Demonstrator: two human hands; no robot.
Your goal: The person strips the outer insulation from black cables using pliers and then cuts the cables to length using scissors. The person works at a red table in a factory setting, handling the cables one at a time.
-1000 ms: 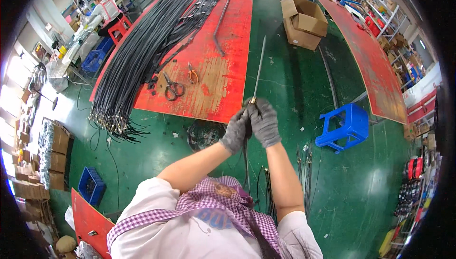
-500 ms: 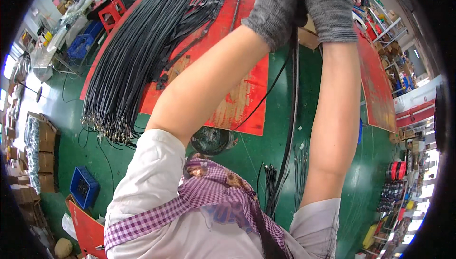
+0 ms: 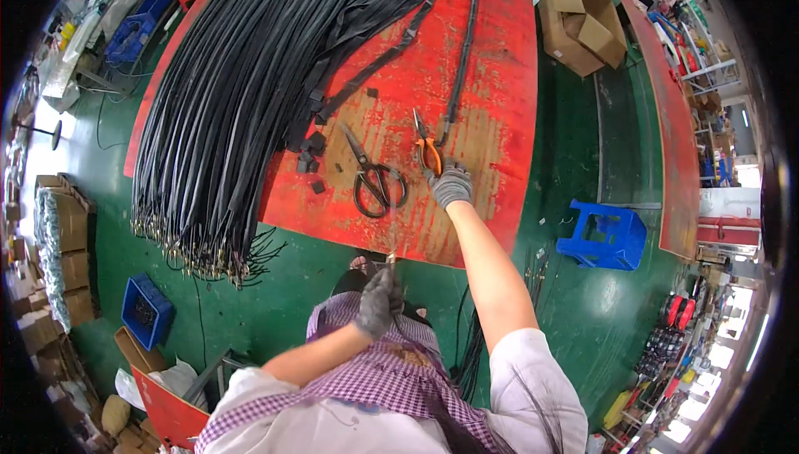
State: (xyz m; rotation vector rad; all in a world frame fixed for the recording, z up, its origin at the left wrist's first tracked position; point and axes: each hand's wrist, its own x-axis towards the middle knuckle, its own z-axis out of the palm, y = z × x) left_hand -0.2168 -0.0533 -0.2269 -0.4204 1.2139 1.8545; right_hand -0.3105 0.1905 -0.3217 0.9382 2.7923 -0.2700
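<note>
My right hand (image 3: pixel 452 185), in a grey knitted glove, reaches over the red worn tabletop (image 3: pixel 491 196). Its fingers close on the handle ends of orange-handled pliers (image 3: pixel 429 156), whose jaws point away from me. My left hand (image 3: pixel 380 302), gloved too, is closed in front of my apron, near the table's front edge. A small pale tip shows at its fingers, too blurred to name. Between the hands and the cable pile lie black-handled scissors (image 3: pixel 372 178). A long black cable (image 3: pixel 466 54) runs up the table from beside the pliers.
A large bundle of black cables (image 3: pixel 225 96) covers the table's left, ends hanging over the edge. Small black pieces (image 3: pixel 310 153) lie beside it. A blue stool (image 3: pixel 603 236) and cardboard box (image 3: pixel 583 21) stand right, a blue crate (image 3: pixel 147 312) left. More cables (image 3: pixel 473 354) hang beside me.
Both hands were raised together at the far end of my reach. Now the left has come back to my waist, and the right has come down onto the pliers.
</note>
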